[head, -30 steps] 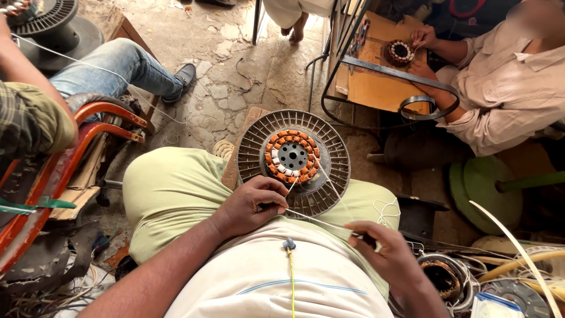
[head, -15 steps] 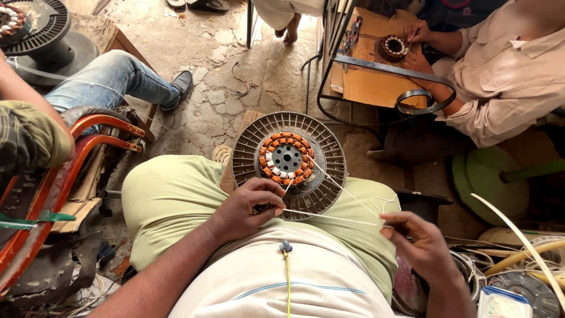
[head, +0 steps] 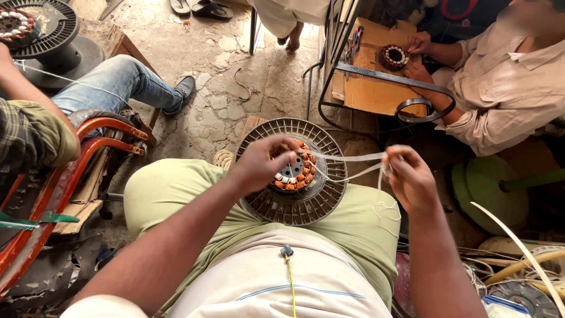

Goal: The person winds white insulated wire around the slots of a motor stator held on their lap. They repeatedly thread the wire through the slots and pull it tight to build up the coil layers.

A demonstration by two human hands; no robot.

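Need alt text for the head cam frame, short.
Seen from above, a seated person's left hand pinches a white tape strip over the copper-wound motor stator in a round grey ribbed metal disc on their lap, while the right hand pulls the strip taut. Other people sit nearby; one handles a smaller stator on a cardboard box.

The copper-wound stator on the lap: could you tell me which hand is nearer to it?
Left. The left hand is over the stator; the right hand is off to its side.

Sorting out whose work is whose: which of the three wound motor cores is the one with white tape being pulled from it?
The core in the round finned housing on the wearer's lap, under the left hand. The other two sit top-left and on the cardboard.
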